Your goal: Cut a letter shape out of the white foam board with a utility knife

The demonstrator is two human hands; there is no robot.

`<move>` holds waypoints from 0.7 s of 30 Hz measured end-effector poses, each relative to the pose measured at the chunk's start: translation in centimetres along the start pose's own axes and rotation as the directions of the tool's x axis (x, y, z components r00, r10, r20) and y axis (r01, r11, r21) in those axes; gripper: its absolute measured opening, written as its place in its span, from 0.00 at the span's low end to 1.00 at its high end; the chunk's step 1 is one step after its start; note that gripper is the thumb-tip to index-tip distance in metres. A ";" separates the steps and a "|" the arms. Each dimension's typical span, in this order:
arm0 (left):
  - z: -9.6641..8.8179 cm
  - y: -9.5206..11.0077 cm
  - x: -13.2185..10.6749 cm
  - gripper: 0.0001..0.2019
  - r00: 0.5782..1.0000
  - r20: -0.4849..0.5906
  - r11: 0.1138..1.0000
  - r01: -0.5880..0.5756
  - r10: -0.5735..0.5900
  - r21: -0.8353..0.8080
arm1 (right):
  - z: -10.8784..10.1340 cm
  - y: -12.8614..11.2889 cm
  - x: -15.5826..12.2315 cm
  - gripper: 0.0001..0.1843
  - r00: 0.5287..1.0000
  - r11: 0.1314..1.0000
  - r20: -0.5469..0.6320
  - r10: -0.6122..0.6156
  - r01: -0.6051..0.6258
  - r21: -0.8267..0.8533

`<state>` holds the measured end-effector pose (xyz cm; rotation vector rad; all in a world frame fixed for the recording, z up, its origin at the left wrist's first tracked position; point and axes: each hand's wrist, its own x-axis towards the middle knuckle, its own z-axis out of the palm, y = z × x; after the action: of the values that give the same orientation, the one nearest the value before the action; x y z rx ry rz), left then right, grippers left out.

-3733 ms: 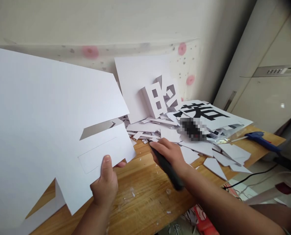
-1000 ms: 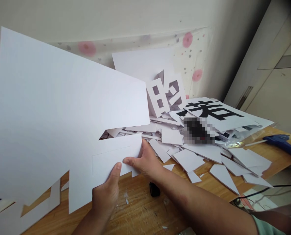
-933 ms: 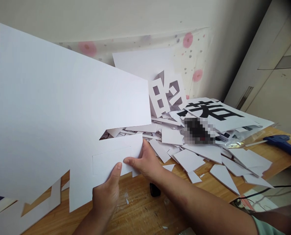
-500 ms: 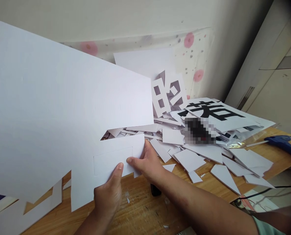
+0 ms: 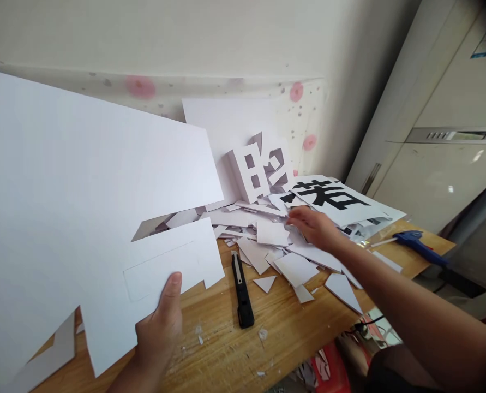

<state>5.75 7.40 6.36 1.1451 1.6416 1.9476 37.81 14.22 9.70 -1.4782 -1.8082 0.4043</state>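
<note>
My left hand (image 5: 161, 327) grips the lower edge of a large white foam board (image 5: 83, 202), thumb on top beside a scored rectangle; the board is tilted up over the wooden table (image 5: 234, 349). My right hand (image 5: 314, 226) reaches out over the pile of white offcuts (image 5: 275, 245), fingers curled down onto the pieces; what they grip, if anything, is hidden. A black utility knife (image 5: 241, 289) lies loose on the table between my hands.
A white cut-out character (image 5: 255, 169) stands against the wall. A sheet printed with a black character (image 5: 333, 196) lies on the pile. A blue glue gun (image 5: 417, 243) rests at the table's right edge. A cabinet (image 5: 439, 136) stands at right.
My right hand let go of the board's edge and moved right onto the offcut pile. The knife, partly hidden before, now lies in full view. The left hand still holds the board.
</note>
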 end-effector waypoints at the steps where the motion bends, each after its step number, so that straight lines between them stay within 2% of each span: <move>1: 0.0 0.1 -0.1 0.18 1.000 0.000 1.000 0.015 -0.015 0.002 | -1.7 1.5 -0.7 0.07 0.999 0.995 -0.040 0.030 -0.034 -0.094; 4: 0.1 0.4 -0.5 0.18 0.993 0.029 0.993 0.111 -0.112 0.036 | -4.2 5.1 -2.7 0.09 0.994 0.950 -0.083 0.066 -0.088 -0.300; 7: 0.1 0.5 -0.9 0.17 0.982 0.031 0.980 0.181 -0.184 0.083 | -4.1 6.9 -3.6 0.10 0.997 0.903 -0.033 0.076 -0.083 -0.422; 9: 0.1 0.5 -1.0 0.17 0.978 0.025 0.972 0.204 -0.208 0.114 | -3.7 7.3 -3.5 0.11 0.996 0.878 -0.015 0.084 -0.081 -0.472; 14: 0.3 0.6 -0.9 0.21 0.986 0.060 0.984 0.152 -0.158 0.097 | -3.5 7.6 -3.1 0.13 0.996 0.848 0.004 0.093 -0.077 -0.525; 18: 0.5 0.5 -0.9 0.20 0.984 0.056 0.986 0.165 -0.166 0.024 | -3.5 7.7 -3.1 0.14 0.996 0.856 0.001 0.089 -0.076 -0.511; 21: 0.4 0.4 -0.8 0.17 0.988 0.042 0.988 0.148 -0.150 0.034 | -3.7 7.9 -3.0 0.13 0.996 0.878 -0.016 0.088 -0.085 -0.470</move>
<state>6.65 6.96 6.46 1.0375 1.6877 1.7975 46.05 12.85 5.92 -1.8920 -1.9366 0.0005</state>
